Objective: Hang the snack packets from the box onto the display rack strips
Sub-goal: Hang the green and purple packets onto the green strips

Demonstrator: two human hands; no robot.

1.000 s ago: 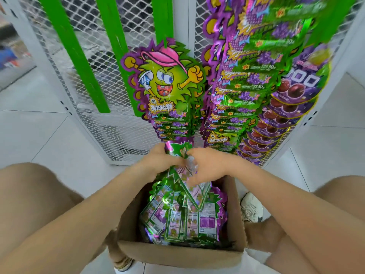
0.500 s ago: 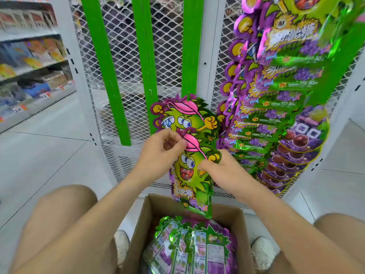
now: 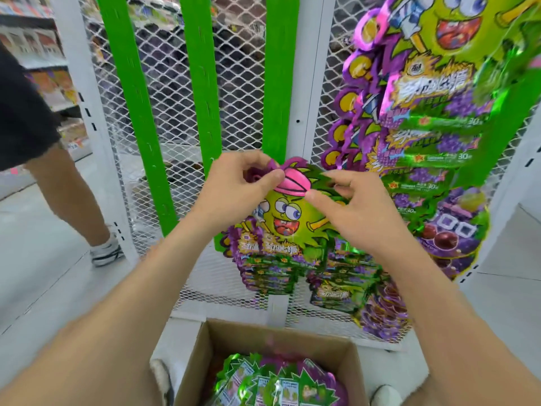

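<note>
Both hands hold one snack packet [image 3: 288, 221], well above the cardboard box [image 3: 263, 339]. The left hand [image 3: 238, 186] pinches the top of the packet near the pink cap of the printed figure, thumb and fingers curled on it. The right hand [image 3: 361, 213] pinches the upper right edge between thumb and forefinger. The top of the packet lies at the lower end of a green strip [image 3: 279, 77] on the white mesh rack [image 3: 240, 92], straight above the box. It seems to touch the strip, but the fingers hide the hanging hole, so I cannot tell if it is hooked. Between the held packet and the box hangs a bundle of the same packets [image 3: 268, 273]. Inside the box more packets [image 3: 281, 383] stand in a row. Up and right of the box hangs a full column of packets [image 3: 415, 133]. Far left of the box, another person's leg [image 3: 66, 189] and shoe [image 3: 106, 253] are on the floor.
</note>
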